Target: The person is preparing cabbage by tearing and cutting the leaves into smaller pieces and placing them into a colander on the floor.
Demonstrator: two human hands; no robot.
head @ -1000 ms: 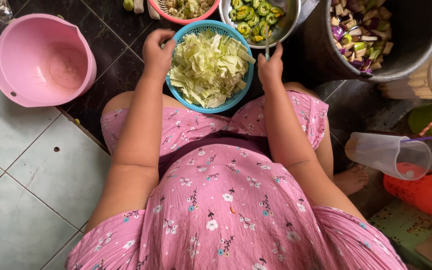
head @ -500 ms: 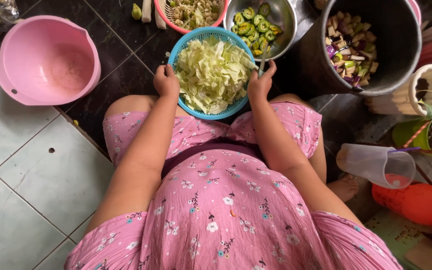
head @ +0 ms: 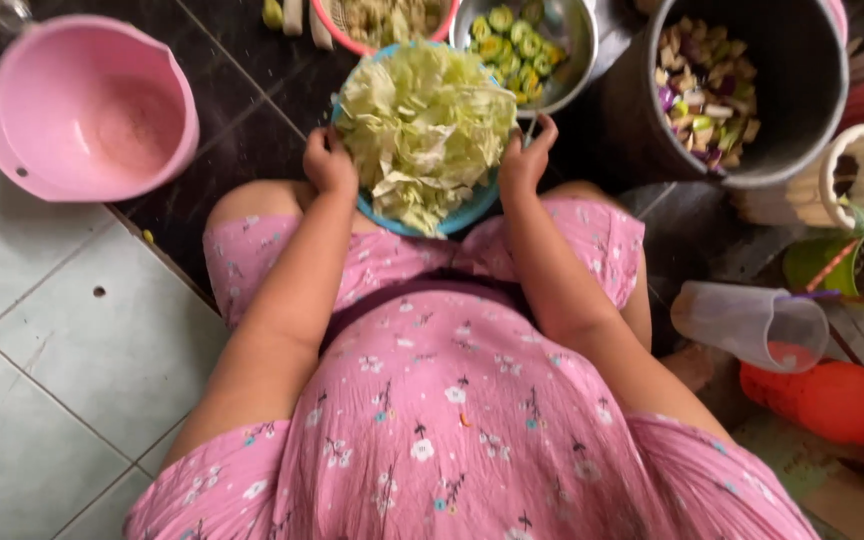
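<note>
The floor [head: 42, 400] is pale tile on the near left and dark, glossy tile farther out, where the bowls stand. A person in a pink flowered dress [head: 452, 420] sits over it, knees apart. Between the knees is a blue bowl [head: 452, 218] heaped with chopped pale-green cabbage [head: 422, 120]. The left hand [head: 327, 162] closes its grip on the bowl's left rim, fingers curled over the edge; the right hand [head: 524, 160] closes on the right rim in the same way, fingers bent against the leaves. Whether the bowl is on the floor or lifted cannot be told.

Just beyond it are a steel bowl [head: 567, 60] of sliced green vegetable rounds and a red-rimmed bowl [head: 337, 30] of chopped pale pieces. To the right a large dark pot [head: 802, 90] holds mixed purple and white chunks. An empty pink bucket [head: 92, 105] stands well apart on the left. At the right edge lie a clear plastic jug [head: 752, 325] on its side and an orange container [head: 822, 400].
</note>
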